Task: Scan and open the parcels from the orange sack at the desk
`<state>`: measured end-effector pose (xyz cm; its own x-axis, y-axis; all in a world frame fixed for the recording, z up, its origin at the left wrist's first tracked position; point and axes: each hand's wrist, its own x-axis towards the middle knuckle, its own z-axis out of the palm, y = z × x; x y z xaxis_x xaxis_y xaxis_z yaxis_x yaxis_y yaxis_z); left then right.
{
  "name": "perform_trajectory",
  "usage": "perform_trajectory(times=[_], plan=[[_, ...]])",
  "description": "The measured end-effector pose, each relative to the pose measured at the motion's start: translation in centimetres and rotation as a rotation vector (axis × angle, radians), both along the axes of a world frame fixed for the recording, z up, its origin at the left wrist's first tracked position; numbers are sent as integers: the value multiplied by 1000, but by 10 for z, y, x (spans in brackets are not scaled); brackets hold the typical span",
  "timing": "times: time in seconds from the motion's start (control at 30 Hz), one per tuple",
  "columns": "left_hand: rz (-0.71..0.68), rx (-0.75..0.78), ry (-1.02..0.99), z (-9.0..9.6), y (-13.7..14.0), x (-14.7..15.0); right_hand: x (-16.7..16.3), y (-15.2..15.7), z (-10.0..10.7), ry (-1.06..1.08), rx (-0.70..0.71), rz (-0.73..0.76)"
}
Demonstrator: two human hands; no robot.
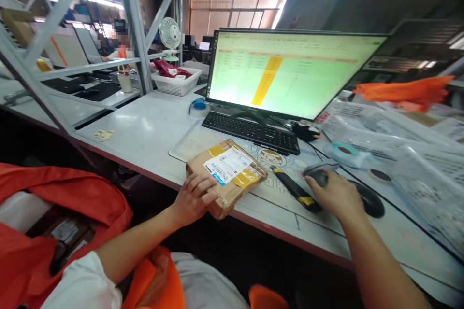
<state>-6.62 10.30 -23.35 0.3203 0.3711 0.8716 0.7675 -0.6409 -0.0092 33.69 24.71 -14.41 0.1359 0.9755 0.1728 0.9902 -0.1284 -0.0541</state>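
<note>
A brown cardboard parcel with yellow tape and a white shipping label lies at the desk's front edge, its near corner jutting past the edge. My left hand grips its near left side, fingers curled over the top; the thumb is hidden. To the right, my right hand is closed over a dark computer mouse, partly covering it. Between the two hands lies a black and yellow utility knife. Behind the parcel stand a black keyboard and a lit monitor with a spreadsheet-like table.
Plastic bags and a tape roll crowd the right side. A blue tape roll sits left of the keyboard. Further back is a white basket. A red sack holding parcels stands at lower left, near a metal frame.
</note>
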Motion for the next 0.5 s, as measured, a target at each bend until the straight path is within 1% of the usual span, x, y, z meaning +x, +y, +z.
perform_trajectory(times=[0.07,0.13,0.2,0.27,0.33,0.37,0.43,0.5], plan=[[-12,-5,-9,-1,0,1,-11,6,3,16,-24,-116],[-16,-3,-25,0,1,1,-17,7,6,53,-93,-224],[-17,-3,-37,1,2,2,-20,5,8,76,-153,-296],[-16,-4,-37,2,2,2,-20,4,10,85,-177,-330],[-11,-6,-33,3,1,2,-20,4,17,109,-184,-306],[-9,-7,-32,4,0,2,-21,5,24,133,-192,-265],[-6,-9,-33,4,-1,3,-25,4,45,175,-199,-185],[-2,-13,-39,5,-2,3,-33,-3,73,276,-222,-82]])
